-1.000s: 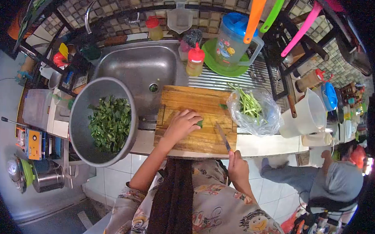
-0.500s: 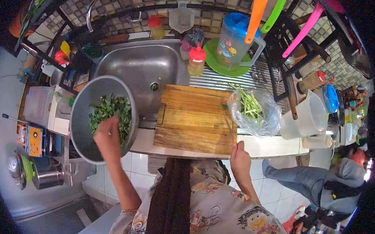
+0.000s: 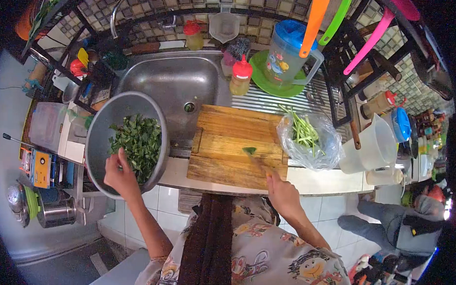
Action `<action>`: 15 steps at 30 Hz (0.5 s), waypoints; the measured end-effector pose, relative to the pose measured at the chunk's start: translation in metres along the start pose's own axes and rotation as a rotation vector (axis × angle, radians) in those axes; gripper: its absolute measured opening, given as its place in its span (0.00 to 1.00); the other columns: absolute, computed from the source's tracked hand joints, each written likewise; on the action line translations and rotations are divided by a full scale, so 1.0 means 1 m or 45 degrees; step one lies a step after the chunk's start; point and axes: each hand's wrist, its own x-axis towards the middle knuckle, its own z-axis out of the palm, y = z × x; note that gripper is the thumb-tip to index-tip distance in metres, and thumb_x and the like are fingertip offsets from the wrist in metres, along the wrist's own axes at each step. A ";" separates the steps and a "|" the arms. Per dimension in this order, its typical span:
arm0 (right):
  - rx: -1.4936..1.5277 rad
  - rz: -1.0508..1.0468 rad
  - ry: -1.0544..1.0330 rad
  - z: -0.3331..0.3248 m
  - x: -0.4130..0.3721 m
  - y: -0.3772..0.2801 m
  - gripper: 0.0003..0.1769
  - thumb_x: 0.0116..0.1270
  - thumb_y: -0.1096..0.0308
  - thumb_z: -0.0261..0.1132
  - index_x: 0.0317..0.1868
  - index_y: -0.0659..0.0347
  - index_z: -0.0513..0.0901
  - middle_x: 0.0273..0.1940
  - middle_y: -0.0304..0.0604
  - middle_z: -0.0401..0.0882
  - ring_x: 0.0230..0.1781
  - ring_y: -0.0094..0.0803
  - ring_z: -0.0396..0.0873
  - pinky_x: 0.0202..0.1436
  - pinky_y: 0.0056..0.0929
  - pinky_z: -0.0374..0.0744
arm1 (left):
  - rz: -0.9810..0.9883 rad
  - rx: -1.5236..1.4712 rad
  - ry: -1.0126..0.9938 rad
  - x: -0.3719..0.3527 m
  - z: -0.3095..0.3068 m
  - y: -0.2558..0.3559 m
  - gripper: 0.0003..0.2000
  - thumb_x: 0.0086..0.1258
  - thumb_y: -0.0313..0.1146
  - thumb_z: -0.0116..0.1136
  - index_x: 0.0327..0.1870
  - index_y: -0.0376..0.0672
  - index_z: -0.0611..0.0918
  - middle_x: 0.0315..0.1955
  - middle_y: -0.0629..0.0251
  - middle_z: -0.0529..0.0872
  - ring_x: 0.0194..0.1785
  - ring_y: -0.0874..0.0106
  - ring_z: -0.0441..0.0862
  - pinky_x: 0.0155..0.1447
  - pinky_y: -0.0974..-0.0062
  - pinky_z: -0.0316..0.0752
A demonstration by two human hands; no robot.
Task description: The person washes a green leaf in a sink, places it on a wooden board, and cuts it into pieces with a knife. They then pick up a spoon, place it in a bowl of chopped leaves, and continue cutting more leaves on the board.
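My right hand (image 3: 282,193) grips a knife (image 3: 263,167) by its handle, over the near right part of the wooden cutting board (image 3: 219,170). Close to the knife's blurred tip is a small green leaf piece (image 3: 249,150) on the board. Over the near side of a big grey bowl (image 3: 98,160) I see my left hand (image 3: 120,176), its fingers loosely bent and apart, with nothing visible in them. Chopped green leaves (image 3: 139,139) fill part of that bowl. Right of the board, a clear plastic bag (image 3: 328,151) holds cut green stems (image 3: 303,130).
Behind the board lies a steel sink (image 3: 170,72). A red-capped bottle (image 3: 241,78) and a blue-lidded pitcher (image 3: 287,54) on a green plate (image 3: 258,68) stand on the drainboard. Utensils hang overhead. A white measuring jug (image 3: 371,145) is at right; another person (image 3: 411,219) sits low behind it.
My left hand has drawn back from the leaves toward the bowl's near rim. My right hand and the knife have moved left over the board, where a leaf piece now shows.
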 end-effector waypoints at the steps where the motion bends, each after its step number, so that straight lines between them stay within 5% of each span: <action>1: 0.087 -0.014 -0.043 -0.008 -0.005 -0.005 0.15 0.71 0.58 0.47 0.41 0.61 0.71 0.20 0.58 0.77 0.24 0.58 0.77 0.27 0.54 0.75 | 0.070 -0.133 0.048 -0.004 0.003 0.010 0.08 0.65 0.31 0.57 0.29 0.36 0.79 0.23 0.59 0.76 0.25 0.64 0.73 0.30 0.69 0.68; 2: 0.087 -0.012 -0.046 -0.012 -0.007 -0.006 0.15 0.71 0.58 0.47 0.41 0.61 0.71 0.20 0.58 0.77 0.24 0.58 0.77 0.27 0.54 0.75 | 0.207 -0.235 0.100 -0.009 0.007 0.021 0.07 0.65 0.30 0.57 0.29 0.36 0.78 0.23 0.59 0.76 0.24 0.64 0.72 0.30 0.70 0.68; 6: 0.286 -0.025 0.091 -0.006 -0.005 0.002 0.15 0.72 0.58 0.46 0.43 0.62 0.70 0.21 0.58 0.77 0.23 0.58 0.77 0.26 0.54 0.74 | 0.341 -0.499 -0.339 -0.053 0.027 0.065 0.03 0.60 0.28 0.59 0.31 0.40 0.80 0.26 0.60 0.78 0.32 0.63 0.75 0.38 0.68 0.68; 10: 0.240 0.016 0.139 0.007 -0.001 0.008 0.16 0.72 0.58 0.45 0.45 0.63 0.68 0.21 0.58 0.77 0.22 0.57 0.77 0.26 0.54 0.74 | 0.810 -0.486 -0.651 -0.094 0.037 0.118 0.10 0.59 0.34 0.59 0.39 0.41 0.82 0.36 0.65 0.82 0.41 0.66 0.76 0.44 0.67 0.68; 15: 0.229 0.066 0.140 0.025 0.001 0.005 0.17 0.72 0.57 0.44 0.46 0.63 0.68 0.20 0.58 0.77 0.23 0.57 0.77 0.26 0.54 0.75 | 0.987 -0.499 -0.822 -0.112 0.064 0.148 0.16 0.58 0.36 0.60 0.46 0.41 0.81 0.45 0.70 0.81 0.48 0.70 0.75 0.47 0.68 0.69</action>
